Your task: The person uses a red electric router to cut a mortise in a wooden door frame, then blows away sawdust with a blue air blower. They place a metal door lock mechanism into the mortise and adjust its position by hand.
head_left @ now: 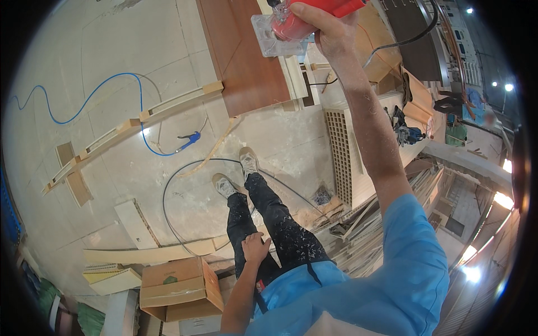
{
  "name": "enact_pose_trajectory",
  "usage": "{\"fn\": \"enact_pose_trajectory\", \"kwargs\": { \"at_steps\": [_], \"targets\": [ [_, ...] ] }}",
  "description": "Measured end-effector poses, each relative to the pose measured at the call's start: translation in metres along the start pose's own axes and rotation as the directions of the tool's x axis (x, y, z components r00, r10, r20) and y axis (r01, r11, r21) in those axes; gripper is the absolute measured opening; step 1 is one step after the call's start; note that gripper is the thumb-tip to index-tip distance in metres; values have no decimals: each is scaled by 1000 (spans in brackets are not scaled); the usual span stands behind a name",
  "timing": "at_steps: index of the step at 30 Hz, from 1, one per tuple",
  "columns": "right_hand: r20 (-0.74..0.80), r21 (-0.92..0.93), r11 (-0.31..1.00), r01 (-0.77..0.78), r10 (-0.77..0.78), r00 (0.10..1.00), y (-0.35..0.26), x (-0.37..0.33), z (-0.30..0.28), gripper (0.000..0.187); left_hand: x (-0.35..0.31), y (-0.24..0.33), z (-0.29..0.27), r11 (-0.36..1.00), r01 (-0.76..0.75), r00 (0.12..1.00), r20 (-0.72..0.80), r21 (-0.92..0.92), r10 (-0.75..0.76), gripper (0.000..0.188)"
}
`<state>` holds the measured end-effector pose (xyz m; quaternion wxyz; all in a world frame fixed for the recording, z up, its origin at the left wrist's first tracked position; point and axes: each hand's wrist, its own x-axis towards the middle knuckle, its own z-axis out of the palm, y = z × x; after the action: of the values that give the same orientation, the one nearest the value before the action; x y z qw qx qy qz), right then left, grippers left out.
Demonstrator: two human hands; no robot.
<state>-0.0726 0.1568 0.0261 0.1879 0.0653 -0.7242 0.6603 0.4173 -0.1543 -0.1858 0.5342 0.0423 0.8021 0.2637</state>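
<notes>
My right hand [335,32] is stretched out far ahead, its fingers wrapped round the red body of a trim router [302,23]. The router's clear plastic base [276,38] sits at the right edge of a reddish-brown wood panel [241,61]; whether the bit touches the wood cannot be made out. My left hand [255,247] lies on my dark, dust-flecked trouser leg, fingers extended and holding nothing.
A blue air hose ends in a blow gun [189,140] on the floor. A dark cable [166,193] loops round my feet. An open cardboard box [176,288], a hollow-core panel [343,159] and wood strips [120,134] lie about. Another person [473,106] stands far right.
</notes>
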Motion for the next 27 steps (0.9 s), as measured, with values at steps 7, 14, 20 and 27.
{"fn": "enact_pose_trajectory", "kwargs": {
  "at_steps": [7,14,20,27],
  "targets": [
    [11,-4,1000,14,-14,1000,-2,-1,1,37,-1,-1,3,1000,-10,999,-33,19,10,44],
    [3,-52,998,36,-35,999,-3,-3,3,37,-1,-2,4,1000,-15,999,-46,5,15,43],
    [-6,-48,999,-1,0,1000,-8,-6,3,38,-1,-2,4,1000,-12,999,-50,4,13,43],
    [2,-31,999,-17,17,1000,-9,-8,1,37,-1,-4,5,1000,-14,999,-49,1,14,43]
  ]
}}
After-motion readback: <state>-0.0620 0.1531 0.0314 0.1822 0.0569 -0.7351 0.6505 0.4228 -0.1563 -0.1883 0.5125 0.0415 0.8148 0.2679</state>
